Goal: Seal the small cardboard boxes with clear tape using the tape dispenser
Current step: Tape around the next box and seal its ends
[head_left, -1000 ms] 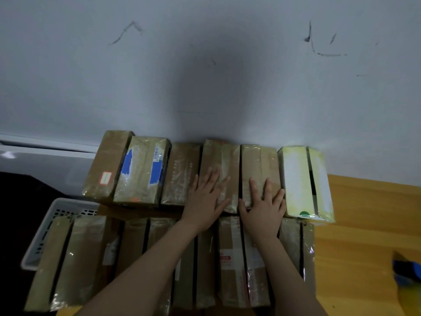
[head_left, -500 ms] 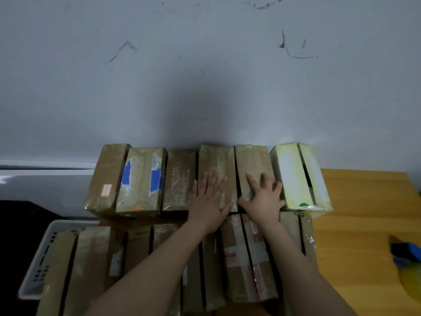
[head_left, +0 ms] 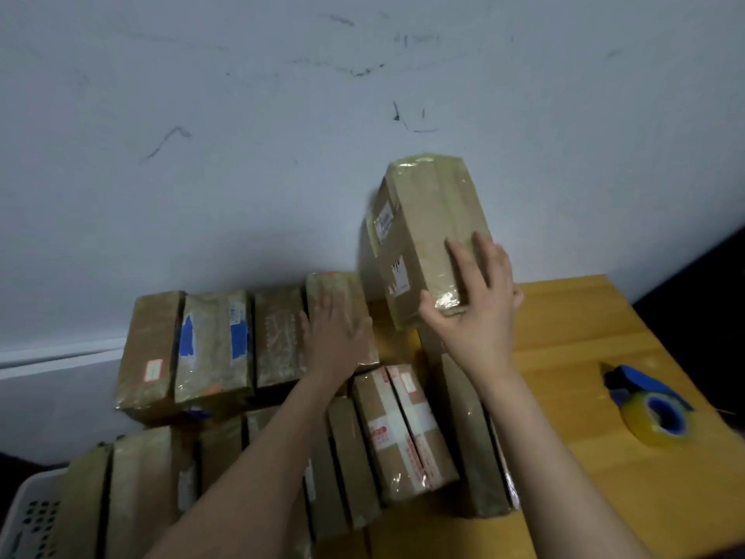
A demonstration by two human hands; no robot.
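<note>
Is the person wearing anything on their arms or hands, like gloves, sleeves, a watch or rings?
Nothing shows. The left hand and the right hand are bare, with no gloves, and I see no rings, though the picture is dim. Both forearms are uncovered all the way to the bottom edge of the picture, so no sleeve is visible, and neither wrist carries a watch or band.

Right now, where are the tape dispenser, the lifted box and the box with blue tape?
tape dispenser (head_left: pixel 655 417), head view, on its tape roll.
lifted box (head_left: pixel 433 232), head view, on its broad face.
box with blue tape (head_left: pixel 213 344), head view, top face.
</note>
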